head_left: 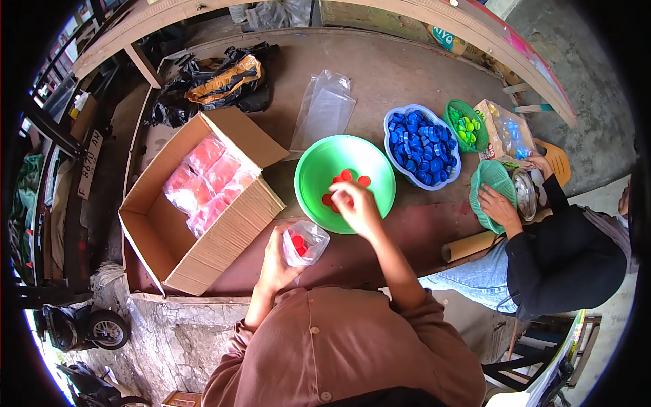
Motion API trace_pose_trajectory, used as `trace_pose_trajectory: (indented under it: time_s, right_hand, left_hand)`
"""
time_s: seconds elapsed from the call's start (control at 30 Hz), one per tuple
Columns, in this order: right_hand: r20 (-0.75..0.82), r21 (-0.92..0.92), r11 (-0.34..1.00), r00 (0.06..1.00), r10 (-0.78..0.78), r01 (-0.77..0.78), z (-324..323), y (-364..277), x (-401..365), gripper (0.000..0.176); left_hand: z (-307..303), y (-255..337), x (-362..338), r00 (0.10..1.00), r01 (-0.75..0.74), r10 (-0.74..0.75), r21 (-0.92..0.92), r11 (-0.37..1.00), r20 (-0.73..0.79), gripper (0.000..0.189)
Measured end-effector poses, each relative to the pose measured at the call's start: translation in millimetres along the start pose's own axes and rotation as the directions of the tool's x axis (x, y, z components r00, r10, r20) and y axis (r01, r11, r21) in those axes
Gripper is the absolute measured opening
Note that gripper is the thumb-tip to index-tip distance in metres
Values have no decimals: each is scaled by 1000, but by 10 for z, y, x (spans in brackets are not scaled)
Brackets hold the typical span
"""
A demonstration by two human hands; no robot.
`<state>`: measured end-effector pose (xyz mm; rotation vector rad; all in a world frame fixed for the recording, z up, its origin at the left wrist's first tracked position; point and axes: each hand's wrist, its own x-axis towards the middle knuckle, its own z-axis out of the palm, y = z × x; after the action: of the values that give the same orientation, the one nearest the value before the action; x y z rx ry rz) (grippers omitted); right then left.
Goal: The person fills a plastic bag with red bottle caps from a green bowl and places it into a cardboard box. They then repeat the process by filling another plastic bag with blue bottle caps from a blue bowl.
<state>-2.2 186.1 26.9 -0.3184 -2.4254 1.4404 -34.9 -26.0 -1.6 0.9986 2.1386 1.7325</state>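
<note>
Our left hand point(274, 261) pinches the bag point(305, 242) above the bench's point(407, 81) near edge. Limp and light, it likely handles best by its mouth. Our right hand point(356, 207) curls over caps point(347, 176) in the bowl point(312, 163), grip hidden.

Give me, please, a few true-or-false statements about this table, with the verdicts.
1. The left hand holds a bag with red caps in it. True.
2. The right hand reaches into a blue bowl. False: the bowl is green.
3. The basket beside the bowl holds blue caps. True.
4. The box holds loose green caps. False: it holds pink bags.
</note>
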Motion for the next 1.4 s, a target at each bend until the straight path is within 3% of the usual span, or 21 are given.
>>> trace_pose_trajectory:
  time_s: [0.03, 0.07, 0.1, 0.17, 0.27, 0.37, 0.4, 0.47, 0.5, 0.57, 0.63, 0.7, 0.77, 0.83, 0.87, 0.9, 0.93, 0.97, 1.13, 1.27, 1.4]
  right_hand:
    - [-92, -240, 971, 996, -5, -18, -31, 316, 84, 17]
    - [-101, -589, 808, 993, -56, -14, -63, 649, 168, 22]
    - [-106, -793, 600, 994, 38, -107, -86, 656, 209, 21]
    - [-22, -932, 359, 997, 75, -48, -118, 868, 317, 17]
    - [27, -964, 264, 999, 46, 14, -82, 1099, 354, 10]
    - [-9, -879, 476, 998, 56, -35, -65, 991, 306, 8]
    - [-1, -878, 478, 998, 58, -29, -60, 840, 282, 8]
    - [-130, -477, 878, 986, -102, 28, -11, 505, 215, 10]
    - [-114, -192, 966, 973, -199, 175, 27, 496, 190, 14]
    - [-18, 111, 970, 977, -214, 215, 46, 31, 46, 13]
    - [102, 121, 926, 924, -369, 357, 99, -155, -62, 18]
    - [257, -62, 884, 864, -434, 463, 118, -413, -159, 21]
    - [288, -114, 861, 846, -449, 495, 115, -401, -141, 23]
    - [179, 120, 940, 924, -337, 320, 99, -96, -2, 22]
    - [97, 174, 985, 995, -17, 0, 89, 72, 39, 22]
    - [0, 68, 995, 997, 71, -71, 69, 335, 125, 25]
    - [-71, -219, 974, 994, -78, 60, 26, 644, 168, 25]
    - [-7, -447, 895, 1000, 12, -14, -27, 900, 173, 25]
    - [47, -670, 727, 969, 242, -149, 55, 789, 147, 30]
    - [64, -665, 736, 972, 226, -127, 46, 984, 140, 27]
    - [-25, -376, 925, 999, 42, -49, -32, 804, 98, 26]
  left_hand:
    - [-7, 2, 3, 1000, 3, -4, 33, 999, 14, 63]
    - [-8, -10, 1, 1000, 2, -3, 32, 999, 13, 63]
    - [-5, -29, 0, 1000, -1, 0, 33, 999, 21, 65]
    - [-3, -31, 11, 1000, -2, 1, 35, 999, 25, 67]
    - [-10, -5, 25, 1000, 8, -9, 13, 1000, 26, 67]
    - [-5, -9, 18, 1000, 12, -13, 13, 1000, 4, 67]
    - [-2, -10, 15, 1000, 17, -17, -16, 1000, -7, 67]
    - [-4, -11, 8, 999, 25, -26, -43, 999, -19, 66]
    - [-6, -10, 14, 999, 27, -28, -47, 999, -22, 66]
    - [-13, -20, 18, 999, 30, -31, -48, 998, -19, 66]
    - [-7, -46, 20, 999, 50, -51, -65, 997, -18, 65]
    - [-7, -15, 12, 997, 72, -73, -80, 994, -7, 65]
    - [-17, -9, 10, 996, 90, -90, -93, 992, 0, 65]
    - [-26, -29, -5, 999, 48, -48, -34, 998, -10, 66]
    - [-31, -46, -18, 999, 48, -48, -37, 998, -10, 66]
    - [-38, -67, -28, 1000, 28, -28, -21, 999, -10, 66]
    - [-42, -78, -27, 1000, 8, -8, -5, 1000, -11, 67]
    - [-40, -58, -23, 1000, 6, -7, -6, 1000, -14, 67]
    - [-20, -24, -4, 1000, 7, -7, -11, 1000, 3, 66]
    - [-19, -33, -18, 1000, 8, -8, 3, 1000, 0, 66]
    - [-31, -5, -15, 1000, 16, -16, -14, 1000, -8, 66]
